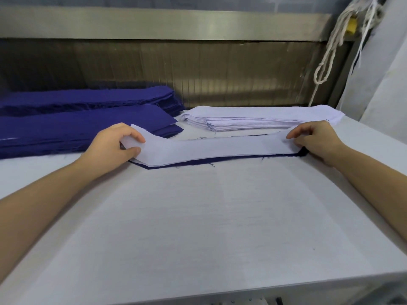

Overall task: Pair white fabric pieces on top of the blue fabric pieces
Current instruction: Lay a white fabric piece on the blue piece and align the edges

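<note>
A broad white surface (209, 216) fills the foreground, its near edge curving across the bottom. Behind it runs a brownish ribbed panel (220, 73) topped by a dull metal rail (165, 25). Above that shows a grey wall (198, 2). At the right, white cords (330, 51) hang beside pale draped sheeting (378, 84).

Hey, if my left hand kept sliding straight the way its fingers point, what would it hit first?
The left hand points right and slightly away, pinching the white strip. Going straight on, it would probably meet the stack of white pieces first, though depth is hard to judge.
</note>
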The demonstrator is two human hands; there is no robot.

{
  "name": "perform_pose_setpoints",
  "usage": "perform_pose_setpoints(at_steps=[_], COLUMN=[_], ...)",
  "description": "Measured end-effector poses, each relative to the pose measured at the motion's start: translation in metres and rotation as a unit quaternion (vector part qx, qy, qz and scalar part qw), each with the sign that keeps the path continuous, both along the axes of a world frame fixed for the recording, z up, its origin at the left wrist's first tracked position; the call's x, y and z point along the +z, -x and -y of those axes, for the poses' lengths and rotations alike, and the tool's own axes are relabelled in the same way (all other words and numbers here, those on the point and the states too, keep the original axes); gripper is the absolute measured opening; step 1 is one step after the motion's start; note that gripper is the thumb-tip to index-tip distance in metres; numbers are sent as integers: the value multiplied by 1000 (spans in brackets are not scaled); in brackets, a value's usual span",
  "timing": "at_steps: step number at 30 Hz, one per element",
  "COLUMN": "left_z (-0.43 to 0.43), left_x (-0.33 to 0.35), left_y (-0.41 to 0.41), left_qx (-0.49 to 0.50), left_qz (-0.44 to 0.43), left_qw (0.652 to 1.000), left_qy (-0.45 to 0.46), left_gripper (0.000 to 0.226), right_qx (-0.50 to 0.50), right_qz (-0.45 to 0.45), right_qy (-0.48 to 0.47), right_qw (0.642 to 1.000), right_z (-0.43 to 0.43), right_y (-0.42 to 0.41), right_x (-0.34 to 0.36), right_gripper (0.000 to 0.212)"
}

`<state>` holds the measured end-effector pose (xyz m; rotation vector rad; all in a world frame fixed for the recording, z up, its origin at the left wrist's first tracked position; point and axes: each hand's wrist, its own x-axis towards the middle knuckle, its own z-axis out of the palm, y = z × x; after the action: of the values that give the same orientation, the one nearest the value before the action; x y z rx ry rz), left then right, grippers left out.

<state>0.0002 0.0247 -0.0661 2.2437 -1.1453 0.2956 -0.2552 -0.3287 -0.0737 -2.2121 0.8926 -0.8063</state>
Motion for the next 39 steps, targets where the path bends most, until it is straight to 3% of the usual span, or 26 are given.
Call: perform_pose_setpoints(at_steps=[11,24,32,39], left_z=[0,1,2,1], left_x=[-1,-3,-3,-5], left_y=[-4,-5,-6,-10], left_qx=[-8,-19,31,85], left_qz=[23,33,43,110], left_qw=[999,998,997,986], left_qy=[-21,-44,-50,-90], left_gripper=[26,27,28,29], right_qx=[-4,-16,-40,-42], right_qz=[-60,-90,-114,-178], right_qy=[101,116,117,152], right_qw=[993,989,986,971], right_z=[0,-3,0,2], right_y=[1,0,0,-5], right_x=[2,3,2,-1], right_gripper=[23,23,17,24])
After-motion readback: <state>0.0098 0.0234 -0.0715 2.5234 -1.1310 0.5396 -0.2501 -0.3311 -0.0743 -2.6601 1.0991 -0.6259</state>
